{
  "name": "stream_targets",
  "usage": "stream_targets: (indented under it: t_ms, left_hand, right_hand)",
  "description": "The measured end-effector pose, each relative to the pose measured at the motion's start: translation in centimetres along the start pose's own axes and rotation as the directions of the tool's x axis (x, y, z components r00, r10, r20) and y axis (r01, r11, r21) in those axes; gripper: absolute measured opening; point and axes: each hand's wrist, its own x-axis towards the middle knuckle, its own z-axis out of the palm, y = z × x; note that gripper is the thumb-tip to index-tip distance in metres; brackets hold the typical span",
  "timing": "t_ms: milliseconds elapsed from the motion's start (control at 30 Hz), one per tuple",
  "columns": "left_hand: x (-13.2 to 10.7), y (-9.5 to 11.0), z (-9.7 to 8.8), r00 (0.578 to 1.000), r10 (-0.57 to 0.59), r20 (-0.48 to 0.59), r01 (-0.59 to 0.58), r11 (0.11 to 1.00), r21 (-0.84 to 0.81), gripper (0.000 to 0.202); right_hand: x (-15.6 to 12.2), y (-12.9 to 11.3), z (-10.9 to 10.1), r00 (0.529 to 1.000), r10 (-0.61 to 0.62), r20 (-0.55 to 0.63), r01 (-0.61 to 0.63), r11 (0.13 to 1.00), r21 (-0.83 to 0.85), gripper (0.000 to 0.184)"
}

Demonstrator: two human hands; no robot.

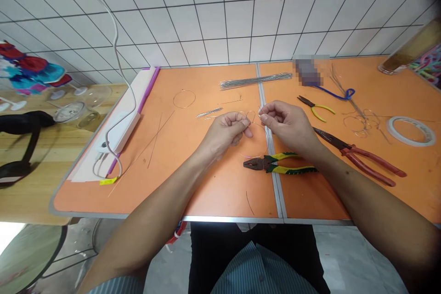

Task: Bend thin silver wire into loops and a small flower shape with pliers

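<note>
My left hand (229,129) and my right hand (285,123) meet over the middle of the orange table (193,179). Both pinch a thin bent wire (252,115) between thumb and fingertips, with a small loop showing between them. A faint pink wire curve (255,155) hangs below the hands. Pliers with yellow-green handles (279,164) lie on the table just under my right wrist.
Red-handled pliers (361,156), small yellow-handled pliers (316,106), a bundle of straight wires (255,81), a wire ring (183,98), tangled wire loops (360,121) and a tape roll (410,130) lie around. A white power strip (120,131) with its cable sits left.
</note>
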Motion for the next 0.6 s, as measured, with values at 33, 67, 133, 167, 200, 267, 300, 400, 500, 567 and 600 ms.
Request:
stream_targets:
  t_ms: [33,67,133,167,200,267,300,400,500,567,600]
  left_hand:
    - [0.07,0.07,-0.12,1.000,-0.011,0.009,0.011,0.999,-0.047,0.027]
    - [0.14,0.13,-0.24,1.000,-0.021,0.017,0.022,0.996,-0.087,0.028]
    - [0.27,0.26,-0.43,0.999,-0.036,0.024,0.040,0.988,-0.147,0.027]
    - [0.31,0.33,-0.49,0.999,-0.046,0.027,0.050,0.984,-0.173,0.027]
    - [0.34,0.41,-0.52,0.998,-0.057,0.028,0.061,0.978,-0.197,0.026]
    - [0.36,0.60,-0.53,0.997,-0.080,0.021,0.083,0.968,-0.239,0.023]
    - [0.36,0.70,-0.51,0.996,-0.091,0.015,0.092,0.962,-0.256,0.022]
    - [0.31,0.91,-0.44,0.994,-0.110,0.003,0.106,0.953,-0.285,0.016]
    - [0.29,0.90,-0.39,0.992,-0.123,0.014,0.122,0.948,-0.293,0.014]
    - [0.29,0.81,-0.36,0.991,-0.130,0.023,0.131,0.947,-0.295,0.015]
    - [0.30,0.74,-0.34,0.991,-0.133,0.027,0.135,0.946,-0.295,0.015]
  right_hand:
    - [0.05,0.13,0.01,1.000,0.002,-0.006,-0.002,1.000,0.001,0.012]
    - [0.08,0.24,0.04,1.000,0.003,-0.005,-0.003,1.000,0.000,0.011]
    - [0.07,0.39,0.17,1.000,-0.003,0.018,0.003,1.000,-0.013,0.011]
    - [0.04,0.43,0.25,0.999,-0.007,0.035,0.007,1.000,-0.022,0.011]
    - [-0.01,0.45,0.34,0.999,-0.009,0.051,0.011,0.999,-0.034,0.012]
    - [-0.12,0.47,0.49,0.997,-0.011,0.075,0.016,0.998,-0.065,0.012]
    - [-0.17,0.49,0.55,0.996,-0.011,0.086,0.018,0.997,-0.080,0.012]
    - [-0.24,0.57,0.66,0.993,-0.012,0.120,0.022,0.996,-0.085,0.011]
    - [-0.27,0.63,0.73,0.990,-0.028,0.140,0.038,0.997,-0.072,0.010]
    - [-0.30,0.63,0.79,0.989,-0.036,0.146,0.046,0.997,-0.069,0.010]
    - [-0.32,0.62,0.82,0.988,-0.037,0.147,0.047,0.997,-0.063,0.011]
